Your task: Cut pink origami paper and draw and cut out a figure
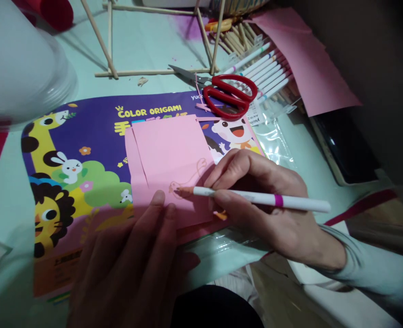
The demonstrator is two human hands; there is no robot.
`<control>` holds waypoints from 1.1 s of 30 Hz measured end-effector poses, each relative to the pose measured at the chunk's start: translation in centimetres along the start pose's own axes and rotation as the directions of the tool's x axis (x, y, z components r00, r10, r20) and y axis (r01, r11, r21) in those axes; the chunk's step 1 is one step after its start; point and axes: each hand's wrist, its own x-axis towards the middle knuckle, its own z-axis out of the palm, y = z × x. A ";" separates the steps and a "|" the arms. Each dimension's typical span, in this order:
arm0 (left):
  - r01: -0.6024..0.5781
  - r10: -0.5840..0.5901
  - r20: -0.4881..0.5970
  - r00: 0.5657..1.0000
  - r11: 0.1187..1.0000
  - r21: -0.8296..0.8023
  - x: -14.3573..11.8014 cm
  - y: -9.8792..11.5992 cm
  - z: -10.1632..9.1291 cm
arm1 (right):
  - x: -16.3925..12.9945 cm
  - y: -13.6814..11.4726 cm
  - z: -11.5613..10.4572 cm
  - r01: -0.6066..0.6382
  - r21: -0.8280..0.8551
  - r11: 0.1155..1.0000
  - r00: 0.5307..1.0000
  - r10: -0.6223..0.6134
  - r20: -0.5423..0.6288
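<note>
My right hand (pixel 266 205) pinches a white felt-tip pen (pixel 256 198) with a purple band and a brownish tip. The tip meets a pink sheet of paper (pixel 167 150), at a thin brown outline drawing (pixel 188 180) with a small rounded head and a long curved line. Fingers stretched out, my left hand (pixel 133 259) lies flat on the lower edge of the pink paper. Beneath the paper is a purple color origami pack (pixel 95 123) printed with cartoon animals.
Red-handled scissors (pixel 229 95) lie just above the pack. Behind are a clear case of white markers (pixel 270 73), wooden sticks (pixel 235 38) and a stick frame (pixel 153 73). Pink sheets (pixel 300 59) overlap a dark phone (pixel 345 150) at right. White plastic containers (pixel 20 68) stand left.
</note>
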 end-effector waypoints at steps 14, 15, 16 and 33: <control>0.014 -0.014 0.008 1.000 1.000 -0.010 0.0 0.2 -0.1 | -0.3 0.3 0.1 0.069 -0.115 0.991 0.998 -0.070 0.000; 0.014 -0.014 0.008 1.000 1.000 -0.012 0.0 0.2 -0.1 | -0.3 0.2 0.1 0.073 -0.118 0.990 0.997 -0.073 0.004; 0.018 -0.018 0.008 1.000 1.000 -0.013 0.0 0.3 -0.1 | -0.3 0.2 0.1 0.075 -0.120 0.990 0.997 -0.075 0.007; 0.026 -0.026 0.014 1.000 1.000 -0.008 -0.6 0.2 0.3 | 0.0 -0.1 -0.1 0.002 -0.008 1.000 0.999 -0.002 0.035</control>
